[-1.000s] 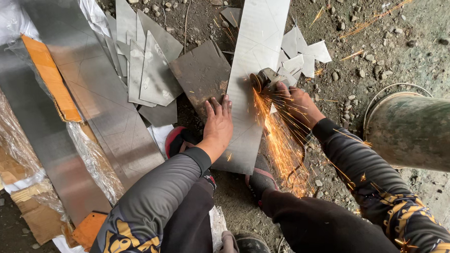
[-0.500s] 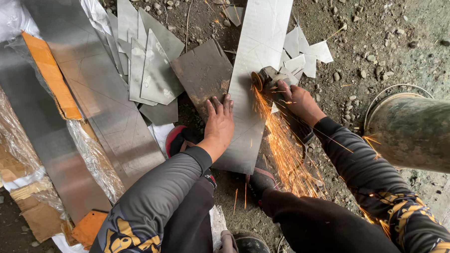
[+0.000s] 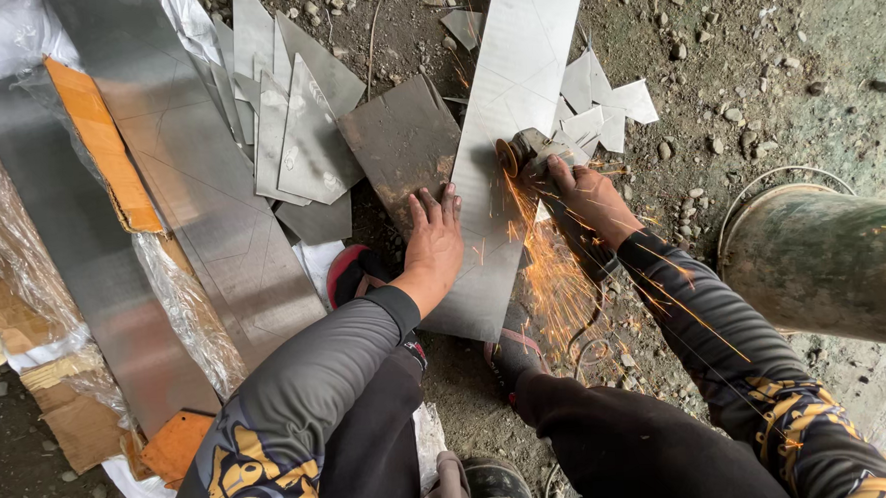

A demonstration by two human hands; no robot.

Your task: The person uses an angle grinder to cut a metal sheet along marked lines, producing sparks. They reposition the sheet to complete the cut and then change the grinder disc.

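- Steel is the main material: a long metal strip (image 3: pixel 517 109) lies on the gravel ground (image 3: pixel 751 61), running away from the person.
- The left hand (image 3: pixel 433 235) lies flat with fingers spread, palm down, on the near left part of this strip; it presses and grasps nothing.
- The right hand (image 3: pixel 583 190) is closed around the body of an angle grinder (image 3: pixel 528 150), just to the right of the left hand.
- The grinder's disc (image 3: pixel 506 158) touches the strip at its right edge, a little beyond the left hand's fingertips.
- Orange sparks (image 3: pixel 552 265) fly from the disc back toward the person, passing under the right forearm.
- Left of the left hand, a darker square plate (image 3: pixel 400 138) lies touching the strip, and its near corner is beside the thumb.
- Further left are several grey sheet pieces (image 3: pixel 296 126) stacked over each other, then wide metal sheets (image 3: pixel 196 199) partly wrapped in clear plastic and orange cardboard (image 3: pixel 100 133).
- Beyond the right hand, small light offcuts (image 3: pixel 610 106) lie on the ground.
- Well to the right of the right hand lies a large dull cylinder (image 3: pixel 826 260) on its side.
- A red-and-black shoe (image 3: pixel 355 272) shows just near the left wrist.
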